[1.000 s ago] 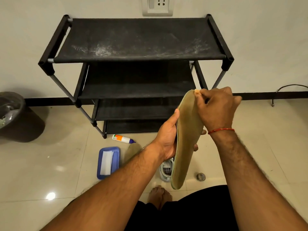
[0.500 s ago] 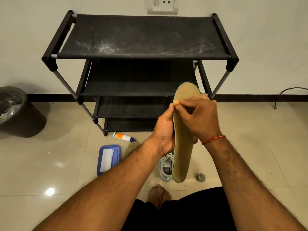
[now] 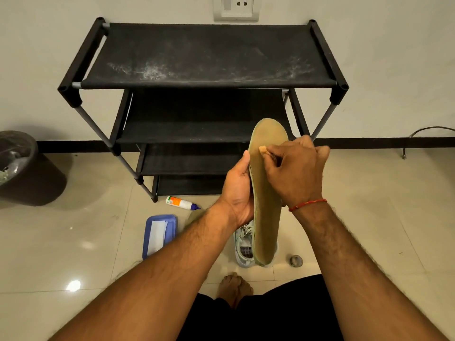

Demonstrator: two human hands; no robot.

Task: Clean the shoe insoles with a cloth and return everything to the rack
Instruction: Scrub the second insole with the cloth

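One black four-tier fabric shoe rack (image 3: 209, 55) stands empty against the wall. One tan foam insole (image 3: 267, 193) is upright before it, cradled by the left hand (image 3: 237, 190), its fingers wrapped behind. The right hand (image 3: 295, 171) pinches something small and pale against it. One white sneaker (image 3: 242, 244) waits below. Loose grip, and that insole could drop.

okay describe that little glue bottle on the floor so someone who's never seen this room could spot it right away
Start at the black four-tier fabric shoe rack against the wall and follow its front left leg to the tiled floor. Just right of that foot, the small white plastic bottle lies on its side, beyond the blue rectangular plastic tray. Its orange label and dark blue nozzle tip set it apart.
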